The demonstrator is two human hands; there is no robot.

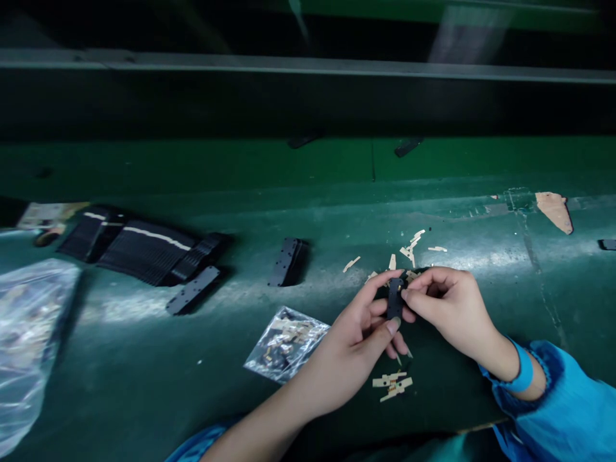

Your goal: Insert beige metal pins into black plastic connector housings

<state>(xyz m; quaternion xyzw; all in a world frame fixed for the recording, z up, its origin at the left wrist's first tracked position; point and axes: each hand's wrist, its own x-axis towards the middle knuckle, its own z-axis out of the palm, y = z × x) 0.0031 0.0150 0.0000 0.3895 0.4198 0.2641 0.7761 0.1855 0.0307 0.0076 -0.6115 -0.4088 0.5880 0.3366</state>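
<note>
- We see a green bench [144,372] filling the middle and lower parts of the frame, with most of the loose things lying on it.
- At the left edge, we find a large clear bag [33,346]; its contents are too blurred for us to name.
- In the left half lies a black ribbed bundle [144,253], marked with a pale stripe.
- Right of centre, we see the left hand [356,340] gripping a small black block between thumb and curled fingers.
- To its right, the right hand [450,305] has thumb and forefinger drawn close together at the block's right edge; we cannot tell whether they pinch anything.
- Below centre, a small clear bag [283,343] of mixed parts lies beside the left forearm.
- The small black block [394,298] sits right of centre, a broad face towards us. Its long axis runs nearly up and down the frame, the upper end leaning slightly right.
- We judge the step in hand to be fine fingertip work near that upper end; the next move calls for a steady left grip and precise right fingertips.
- Cream pieces [392,262] lie scattered just above the hands.
</note>
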